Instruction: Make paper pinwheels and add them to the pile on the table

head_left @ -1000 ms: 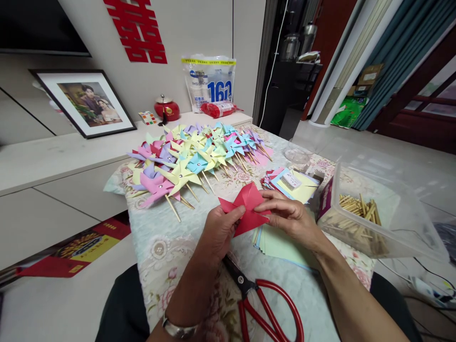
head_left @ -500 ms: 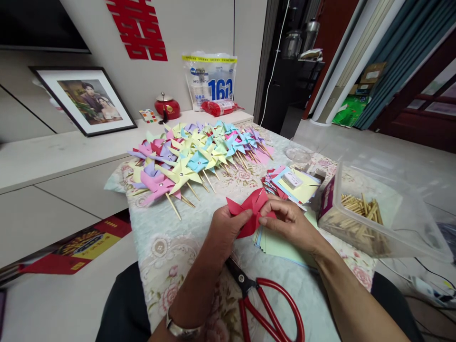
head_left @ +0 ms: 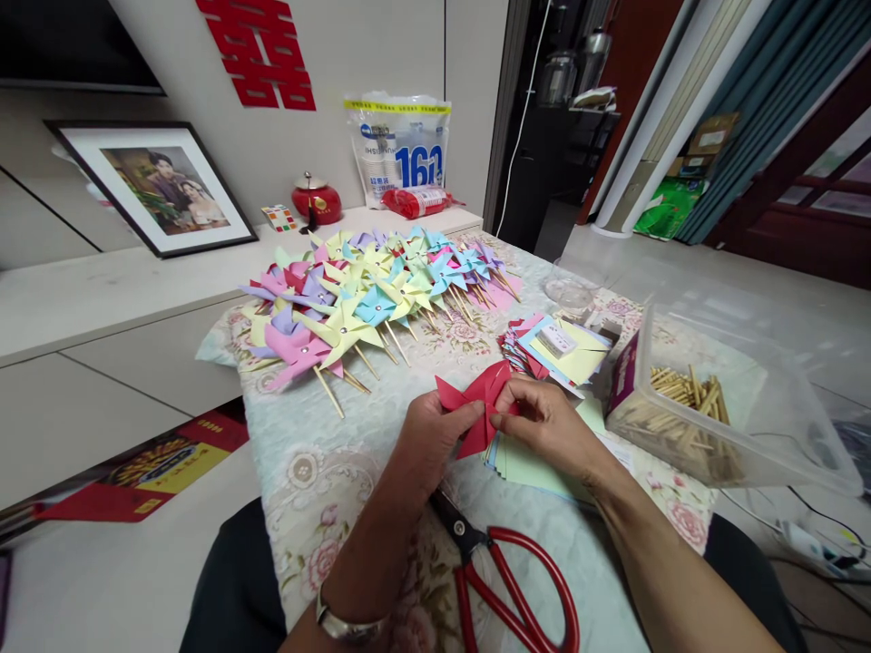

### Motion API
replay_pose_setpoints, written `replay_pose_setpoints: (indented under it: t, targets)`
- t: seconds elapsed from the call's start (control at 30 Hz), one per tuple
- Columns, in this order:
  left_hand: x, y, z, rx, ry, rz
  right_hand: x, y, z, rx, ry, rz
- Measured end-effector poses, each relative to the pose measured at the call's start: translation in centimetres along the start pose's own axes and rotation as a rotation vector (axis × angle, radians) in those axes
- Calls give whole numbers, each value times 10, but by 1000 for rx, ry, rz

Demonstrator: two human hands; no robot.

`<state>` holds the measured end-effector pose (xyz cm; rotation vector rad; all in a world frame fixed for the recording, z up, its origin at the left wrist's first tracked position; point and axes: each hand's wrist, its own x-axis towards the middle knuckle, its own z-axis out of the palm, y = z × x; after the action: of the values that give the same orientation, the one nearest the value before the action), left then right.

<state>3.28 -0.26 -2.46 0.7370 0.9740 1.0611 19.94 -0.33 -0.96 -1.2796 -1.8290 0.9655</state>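
A red paper pinwheel [head_left: 480,433], its blades folded in toward the centre, is held up between both hands above the table. My left hand [head_left: 435,435] pinches it from the left, thumb near the middle. From the other side my right hand [head_left: 544,422] grips it with thumb and fingertips close to the centre; whether a small part sits between those fingertips is hidden. Red-handled scissors [head_left: 500,571] lie below my hands, the blades partly under my left wrist. A stack of green and blue paper sheets [head_left: 537,472] lies under my right hand.
Many finished pinwheels [head_left: 377,304] on sticks cover the table's far left. A clear plastic box [head_left: 762,435] of wooden sticks [head_left: 690,399] stands at right. Beside it lie coloured papers [head_left: 578,354] with a small white box [head_left: 556,340] on top. A floral cloth [head_left: 319,490] covers the table.
My right fingers have shifted slightly left and curl closer around the red pinwheel's centre. Both hands keep hold of it. The whole view has moved a little.
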Motion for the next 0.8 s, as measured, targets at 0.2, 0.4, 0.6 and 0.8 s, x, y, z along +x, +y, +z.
replay_pose_setpoints:
  t: [0.2, 0.4, 0.6, 0.8]
  targets:
    - [0, 1, 0, 12, -7, -9, 1, 1, 2, -27, 17, 22]
    - [1, -1, -1, 24, 16, -12, 1, 1, 2, -46, 18, 33]
    - [5, -8, -5, 67, 27, 11, 1, 3, 3, -63, 2, 23]
    - [5, -8, -5, 32, 26, 11, 1, 3, 2, -62, 8, 18]
